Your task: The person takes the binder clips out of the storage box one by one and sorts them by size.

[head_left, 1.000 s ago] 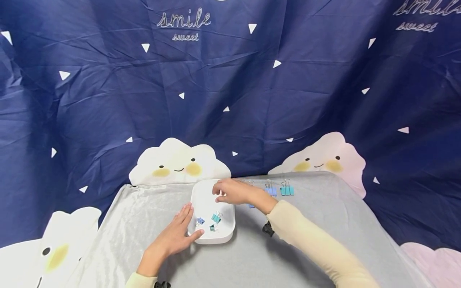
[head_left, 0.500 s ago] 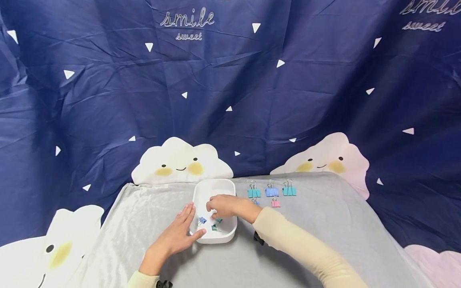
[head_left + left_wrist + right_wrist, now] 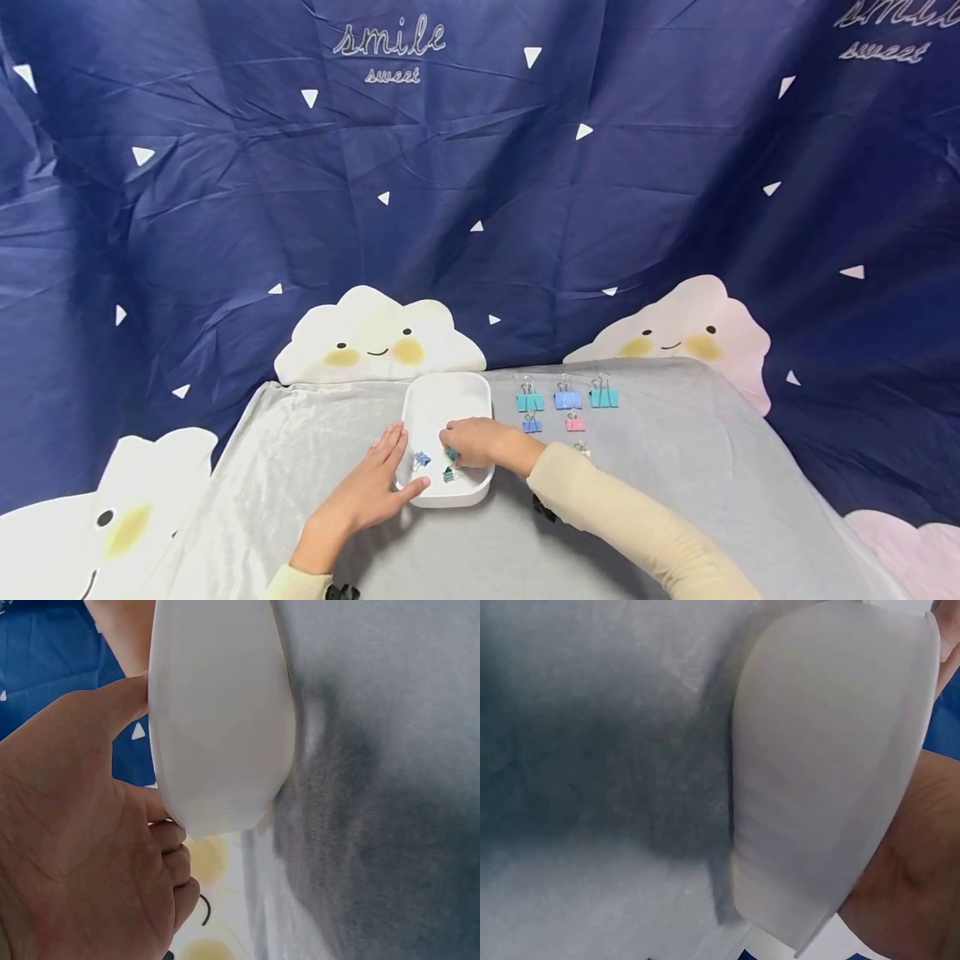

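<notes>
While touching the white tray with outstretched left hand, curling right hand over the farther teal clip, within the tray's near half, at that hand's near-left edge; cannot tell whether pinching.

homelike spot, cloud-print curtain

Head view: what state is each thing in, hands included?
White bin: upright, open-topped.
Left hand: thumb spread, touching bin.
Right hand: fingers in bin, grip unclear.
Bin's blue clip: lying inside.
Bin's teal clips: one partly hidden.
Clips on cloth: in rows, one partly hidden.
</notes>
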Available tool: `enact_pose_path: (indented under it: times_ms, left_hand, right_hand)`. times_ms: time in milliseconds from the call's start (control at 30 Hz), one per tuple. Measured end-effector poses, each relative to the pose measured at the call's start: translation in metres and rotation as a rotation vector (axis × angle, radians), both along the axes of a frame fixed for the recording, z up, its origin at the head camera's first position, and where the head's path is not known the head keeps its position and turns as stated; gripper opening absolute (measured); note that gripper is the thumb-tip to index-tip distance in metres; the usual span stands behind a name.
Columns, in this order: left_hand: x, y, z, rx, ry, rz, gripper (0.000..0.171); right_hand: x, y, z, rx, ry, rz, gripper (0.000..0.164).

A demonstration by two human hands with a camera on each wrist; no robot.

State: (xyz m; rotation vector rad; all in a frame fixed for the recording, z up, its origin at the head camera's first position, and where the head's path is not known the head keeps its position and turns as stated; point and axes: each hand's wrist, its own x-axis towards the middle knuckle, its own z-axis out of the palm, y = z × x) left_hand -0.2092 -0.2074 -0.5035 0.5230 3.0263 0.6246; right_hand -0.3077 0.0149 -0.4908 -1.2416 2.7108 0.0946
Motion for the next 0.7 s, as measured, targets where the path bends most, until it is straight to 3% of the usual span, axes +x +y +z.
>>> enact_pose_path:
  times_ms: [333, 533, 700]
  left_hand:
    - [-0.0003, 0.0005, -0.0020, 0.000, 0.017, 0.002, 0.095]
    - [-0.0015, 0.0010, -0.0032, 0.000, -0.003, 0.008, 0.097]
    - [-0.0016, 0.0010, -0.0033, -0.009, -0.001, 0.011, 0.096]
  right_hand:
    - [-0.0058, 0.0082, -0.0071, -0.189, 0.083, 0.110, 0.019]
    - [-0.0065, 0.0101, -0.0077, -0.248, 0.061, 0.124, 0.027]
    - [-0.0072, 0.0098, -0.0072, -0.276, 0.083, 0.113, 0.023]
